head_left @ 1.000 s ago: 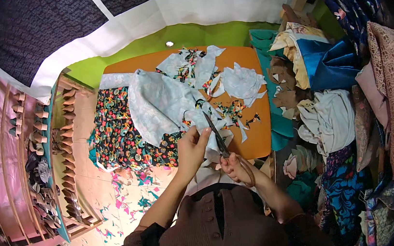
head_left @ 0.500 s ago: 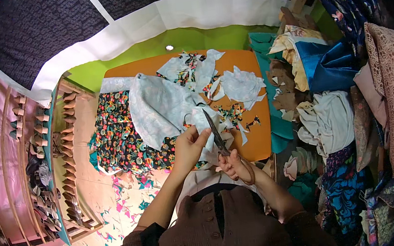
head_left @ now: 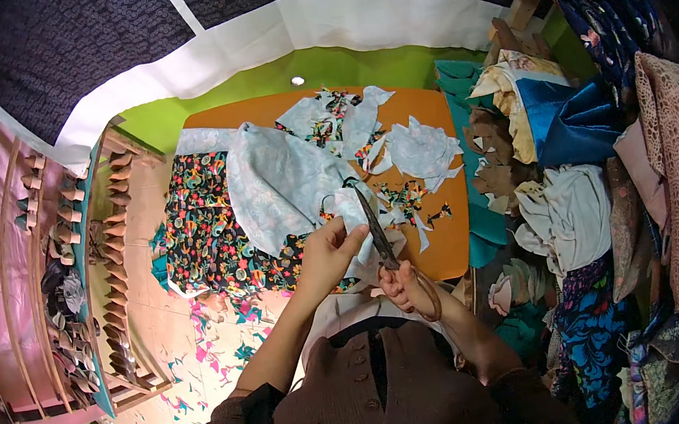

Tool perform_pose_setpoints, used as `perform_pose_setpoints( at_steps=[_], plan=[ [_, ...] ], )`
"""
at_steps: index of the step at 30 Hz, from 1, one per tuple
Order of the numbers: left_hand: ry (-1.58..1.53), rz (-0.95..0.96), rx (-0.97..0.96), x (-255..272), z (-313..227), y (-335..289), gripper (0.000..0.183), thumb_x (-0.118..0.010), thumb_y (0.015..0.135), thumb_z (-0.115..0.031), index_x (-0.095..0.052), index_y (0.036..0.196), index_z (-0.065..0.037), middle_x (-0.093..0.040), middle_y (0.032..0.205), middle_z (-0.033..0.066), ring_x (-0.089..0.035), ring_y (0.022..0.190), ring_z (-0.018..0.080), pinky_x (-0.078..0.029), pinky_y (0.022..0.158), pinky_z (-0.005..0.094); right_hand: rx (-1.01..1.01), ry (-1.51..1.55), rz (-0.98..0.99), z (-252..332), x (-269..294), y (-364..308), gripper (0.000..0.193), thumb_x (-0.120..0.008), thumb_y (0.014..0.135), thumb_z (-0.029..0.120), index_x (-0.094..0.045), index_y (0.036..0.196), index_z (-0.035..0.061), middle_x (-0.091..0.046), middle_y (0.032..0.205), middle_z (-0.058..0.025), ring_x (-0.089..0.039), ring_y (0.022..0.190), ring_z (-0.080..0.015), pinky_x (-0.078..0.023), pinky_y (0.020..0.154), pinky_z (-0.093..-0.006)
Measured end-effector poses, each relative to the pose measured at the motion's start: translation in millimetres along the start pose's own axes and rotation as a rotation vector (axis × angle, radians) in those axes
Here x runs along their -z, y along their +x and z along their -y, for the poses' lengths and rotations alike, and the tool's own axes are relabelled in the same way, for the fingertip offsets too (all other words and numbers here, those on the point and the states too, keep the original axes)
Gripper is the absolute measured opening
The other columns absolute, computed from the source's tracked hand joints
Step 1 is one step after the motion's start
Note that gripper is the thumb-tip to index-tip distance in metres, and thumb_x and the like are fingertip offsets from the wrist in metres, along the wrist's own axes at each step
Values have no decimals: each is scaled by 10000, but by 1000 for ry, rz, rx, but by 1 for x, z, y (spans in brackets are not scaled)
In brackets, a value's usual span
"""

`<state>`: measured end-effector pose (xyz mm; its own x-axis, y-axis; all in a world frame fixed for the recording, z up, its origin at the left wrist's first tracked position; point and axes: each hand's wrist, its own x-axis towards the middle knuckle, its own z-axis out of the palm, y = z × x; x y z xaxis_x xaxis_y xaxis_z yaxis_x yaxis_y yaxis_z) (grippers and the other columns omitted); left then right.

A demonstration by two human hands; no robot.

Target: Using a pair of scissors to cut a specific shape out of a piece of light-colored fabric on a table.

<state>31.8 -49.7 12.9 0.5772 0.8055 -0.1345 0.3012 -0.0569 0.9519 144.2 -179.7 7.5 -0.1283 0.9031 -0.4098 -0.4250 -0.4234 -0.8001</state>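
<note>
My right hand (head_left: 403,287) is closed round the handles of a pair of large dark scissors (head_left: 382,245), whose blades point away from me. Beside the blades, my left hand (head_left: 329,255) pinches the edge of a piece of fabric (head_left: 347,207) between thumb and fingers. The pale underside of the fabric faces up there. Farther left, the same pale side shows in a folded-over cloth (head_left: 278,190). Under it lies black floral fabric (head_left: 195,228), patterned in red, yellow and green. Whether the blades are right on the fabric edge is hard to make out.
Cut scraps (head_left: 421,152) lie on the orange table (head_left: 448,241). Folded and bundled cloths (head_left: 566,211) crowd the right side. On the left stands a wooden rack (head_left: 115,263) with rows of shoe-shaped pieces. Coloured snippets (head_left: 212,344) litter the floor.
The whole view has shifted slightly. Both hands stay almost in place, the left still pinching the fabric and the right still round the scissors.
</note>
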Motion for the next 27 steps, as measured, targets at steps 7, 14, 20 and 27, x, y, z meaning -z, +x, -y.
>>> perform_pose_setpoints(
  at_steps=[7,14,20,27],
  plan=[
    [-155,-33,-43,-3,-4,-5,249,-574,767,-201,-466,666,-1,-410,525,1,-356,508,61,-305,462,222,136,-117,-21,-3,3,2,557,-364,727,639,-353,815,89,-308,612,64,-242,463,-4,-180,390,-144],
    [-97,-141,-95,-1,-2,-6,309,-588,764,-239,-431,646,-1,-401,534,11,-347,522,74,-307,467,226,185,-226,-37,-11,4,2,567,-374,711,653,-342,800,94,-306,615,56,-247,457,-9,-186,389,-150],
    [-43,-178,-57,-3,-7,-13,368,-598,760,-260,-370,608,-14,-348,504,8,-304,505,69,-278,439,233,187,-127,-55,-11,-4,3,583,-380,686,676,-334,778,102,-292,588,67,-224,435,-5,-172,374,-152],
    [-40,-125,-63,-4,-8,-15,376,-600,757,-250,-367,595,-4,-334,486,24,-300,487,79,-273,431,246,118,-68,-11,-9,-3,-7,591,-385,675,682,-333,796,106,-305,608,66,-215,444,-3,-173,375,-141]
  ],
)
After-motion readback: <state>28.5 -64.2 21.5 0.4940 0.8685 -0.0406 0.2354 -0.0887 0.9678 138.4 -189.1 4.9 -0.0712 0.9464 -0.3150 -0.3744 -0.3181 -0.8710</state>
